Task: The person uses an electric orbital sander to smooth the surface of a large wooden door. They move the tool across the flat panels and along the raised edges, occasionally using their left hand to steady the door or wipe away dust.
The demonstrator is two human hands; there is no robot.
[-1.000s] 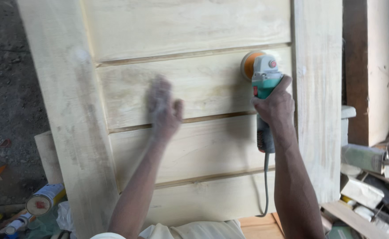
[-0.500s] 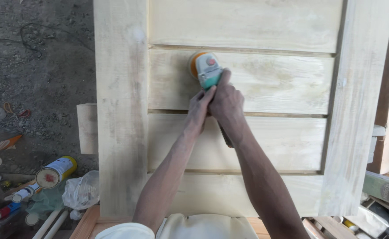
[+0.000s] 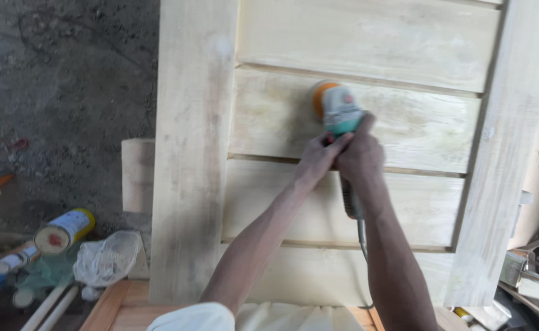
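A pale wooden door panel (image 3: 189,153) with horizontal slats lies under me. A teal and grey angle grinder (image 3: 341,116) with an orange sanding disc rests on the second slat. My right hand (image 3: 361,159) grips the grinder's body from above. My left hand (image 3: 317,160) is pressed against the grinder's left side, next to my right hand. The grinder's grey cord (image 3: 362,236) runs down along my right forearm.
On the dirt floor at left lie a yellow can (image 3: 64,230), a crumpled plastic bag (image 3: 107,257), tubes and white pipes (image 3: 45,306). A small board (image 3: 137,175) sticks out under the door's left edge. Wood offcuts and clutter (image 3: 533,270) pile at right.
My left hand came off the slat and joined my right hand on the grinder. The grinder went left across the slat, then slightly back right. The view has shifted.
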